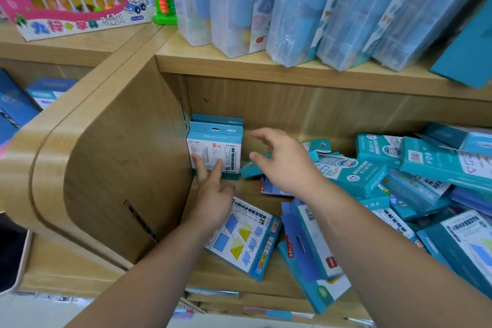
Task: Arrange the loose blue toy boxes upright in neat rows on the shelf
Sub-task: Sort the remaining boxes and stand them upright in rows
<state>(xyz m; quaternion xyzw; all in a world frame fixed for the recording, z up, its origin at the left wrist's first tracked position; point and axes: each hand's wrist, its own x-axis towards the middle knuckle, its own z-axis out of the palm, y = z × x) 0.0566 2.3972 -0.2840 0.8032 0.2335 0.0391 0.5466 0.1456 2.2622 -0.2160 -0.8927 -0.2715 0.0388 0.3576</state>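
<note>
My left grip (213, 194), fingers straight, presses the upright box (215, 149) into the shelf's (213, 274) left corner. My right grip (285, 165), spread and empty, hovers over the tipped box (250, 170) just beside it, long axis roughly sideways.

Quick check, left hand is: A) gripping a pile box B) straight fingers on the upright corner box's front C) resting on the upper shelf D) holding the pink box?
B: the left hand lays straight fingers against the front of the upright blue box beside the shelf's side wall.
</note>
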